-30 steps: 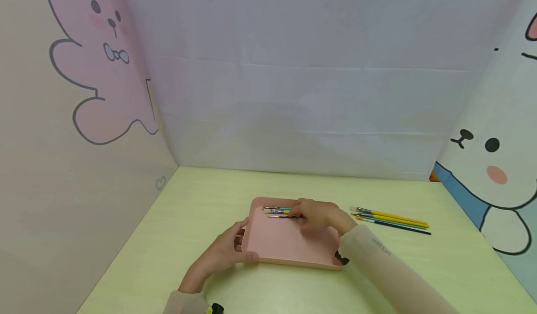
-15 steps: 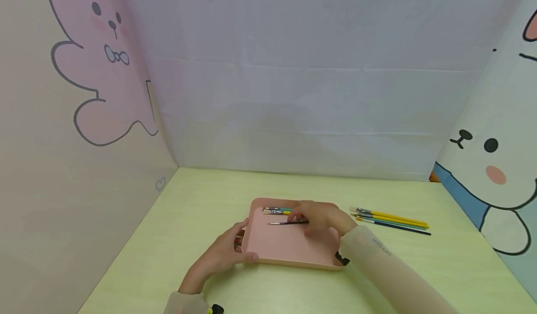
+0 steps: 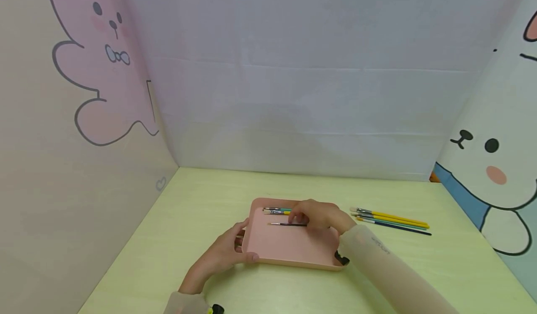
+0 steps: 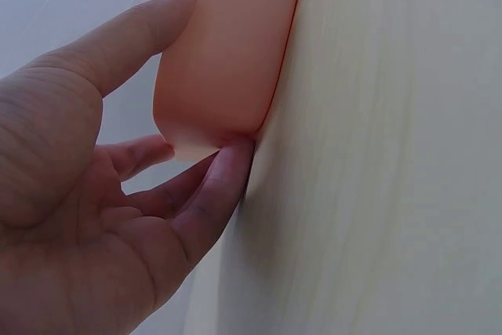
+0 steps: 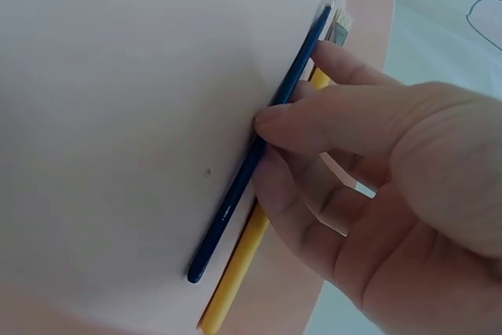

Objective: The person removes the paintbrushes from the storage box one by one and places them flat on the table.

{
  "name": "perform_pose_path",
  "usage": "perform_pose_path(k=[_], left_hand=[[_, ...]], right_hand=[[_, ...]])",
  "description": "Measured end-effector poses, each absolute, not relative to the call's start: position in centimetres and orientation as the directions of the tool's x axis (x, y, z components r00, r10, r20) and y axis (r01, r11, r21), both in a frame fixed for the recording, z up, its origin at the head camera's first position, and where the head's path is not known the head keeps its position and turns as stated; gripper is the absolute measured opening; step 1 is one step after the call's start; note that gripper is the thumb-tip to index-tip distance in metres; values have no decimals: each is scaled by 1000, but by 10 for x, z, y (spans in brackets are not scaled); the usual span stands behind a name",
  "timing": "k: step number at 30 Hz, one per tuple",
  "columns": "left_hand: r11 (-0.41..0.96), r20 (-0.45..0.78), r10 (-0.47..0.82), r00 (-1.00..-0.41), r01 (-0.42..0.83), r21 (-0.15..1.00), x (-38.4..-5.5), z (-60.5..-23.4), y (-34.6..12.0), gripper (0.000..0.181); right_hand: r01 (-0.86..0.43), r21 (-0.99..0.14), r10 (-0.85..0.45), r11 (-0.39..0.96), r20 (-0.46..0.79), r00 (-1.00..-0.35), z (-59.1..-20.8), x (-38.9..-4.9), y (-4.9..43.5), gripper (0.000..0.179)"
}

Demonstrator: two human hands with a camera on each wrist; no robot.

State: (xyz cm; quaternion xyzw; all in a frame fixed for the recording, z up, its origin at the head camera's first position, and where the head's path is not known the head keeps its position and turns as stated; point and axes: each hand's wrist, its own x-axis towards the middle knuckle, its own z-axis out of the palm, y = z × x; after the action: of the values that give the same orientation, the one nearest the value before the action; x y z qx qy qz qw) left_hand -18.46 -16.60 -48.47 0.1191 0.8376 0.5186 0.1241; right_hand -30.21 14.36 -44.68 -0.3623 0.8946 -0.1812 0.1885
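Note:
My left hand grips the left front corner of a pink tray, thumb along the front wall and fingers at the left side. In the left wrist view, fingertips reach under the tray's corner. Over the tray, my right hand pinches a thin dark blue paintbrush between thumb and fingers, its bristles pointing left. A yellow paintbrush lies close beside it in the tray, behind the fingers. Farther back is a teal paintbrush, its right part hidden by my hand.
Right of the tray, several paintbrushes lie together on the pale table: yellow ones, a teal one and a dark blue one. Cloth walls with cartoon animals stand at the back and sides.
The dark blue paintbrush has shifted toward me in the tray, away from the yellow one, with my right fingers on it. My left hand has stayed on the tray.

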Motion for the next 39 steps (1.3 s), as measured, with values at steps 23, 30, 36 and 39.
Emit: perform_pose_path(k=[23,30,36,39], left_hand=[[442,-89,328,-940,69,894,-185,-484,-165,107],[428,-86,330,-940,68,901,-186,-484,-166,107],[435,-95,328,-940,61,898,-187,-486,-168,107],[444,-103,322,-941,54,895,-187,-487,-169,107]], right_hand=[[-653,-532,-809,539,-112,-576,-421,-301,163,62],[-705,-521,-842,481,-50,-538,-411,-299,183,58],[-689,-531,-828,493,-41,-560,-404,-295,203,57],[-668,-547,-815,504,-45,-577,-400,-294,214,57]])
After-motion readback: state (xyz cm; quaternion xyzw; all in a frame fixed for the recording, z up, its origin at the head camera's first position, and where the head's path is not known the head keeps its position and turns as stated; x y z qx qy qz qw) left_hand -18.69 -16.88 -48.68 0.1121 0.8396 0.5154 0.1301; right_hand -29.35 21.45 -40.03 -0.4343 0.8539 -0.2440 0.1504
